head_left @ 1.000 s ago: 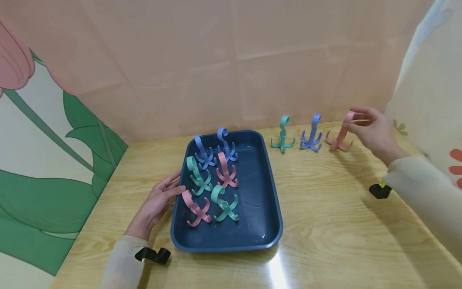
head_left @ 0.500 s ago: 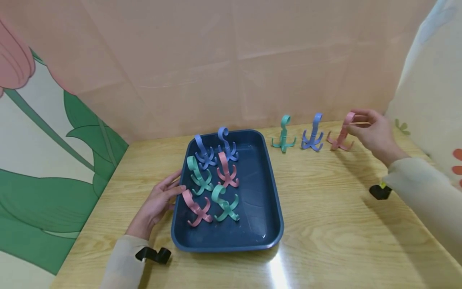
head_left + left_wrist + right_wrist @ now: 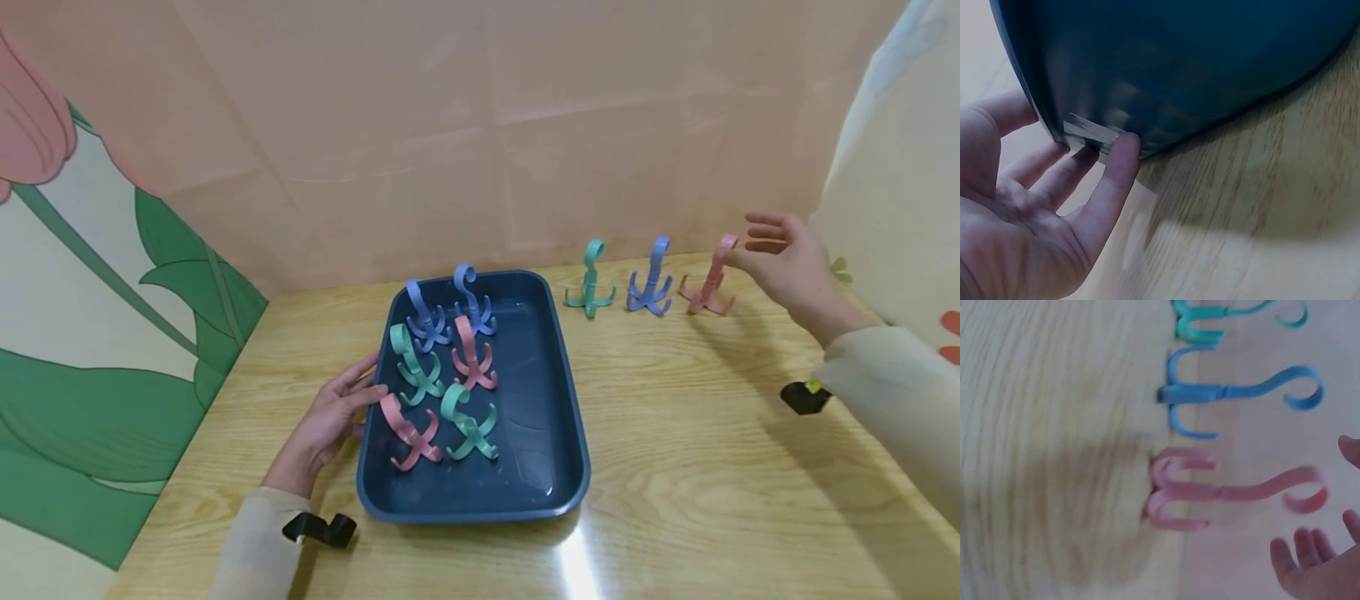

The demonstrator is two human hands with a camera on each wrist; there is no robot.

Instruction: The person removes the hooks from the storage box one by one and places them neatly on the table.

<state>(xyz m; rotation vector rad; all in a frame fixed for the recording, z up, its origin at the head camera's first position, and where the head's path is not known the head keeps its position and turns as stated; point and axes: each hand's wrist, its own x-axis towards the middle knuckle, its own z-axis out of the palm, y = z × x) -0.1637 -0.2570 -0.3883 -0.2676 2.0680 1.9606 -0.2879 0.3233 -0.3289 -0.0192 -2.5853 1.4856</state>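
At the table's back right, a pink multi-prong hook (image 3: 708, 283) stands upright on its curved prongs. My right hand (image 3: 787, 267) is just right of its curled top, fingers spread and apart from it; the right wrist view shows a gap between the fingertips (image 3: 1280, 553) and the pink hook (image 3: 1235, 492). My left hand (image 3: 330, 425) holds the left side of a dark blue tray (image 3: 540, 500), thumb over the rim and fingers against the outer wall. Several pink, green and blue hooks stand in the tray, among them a green one (image 3: 471, 425).
A blue hook (image 3: 652, 279) and a green hook (image 3: 591, 279) stand in a row left of the pink one. Behind them rises a draped pinkish wall (image 3: 480, 150). Wood tabletop (image 3: 675, 433) lies in front of the row, and a pale patterned wall (image 3: 900, 225) borders the right.
My right hand has let go of the pink hook and moved slightly right and up, its fingers opening. The hook stays standing. My left hand and the tray have not moved.
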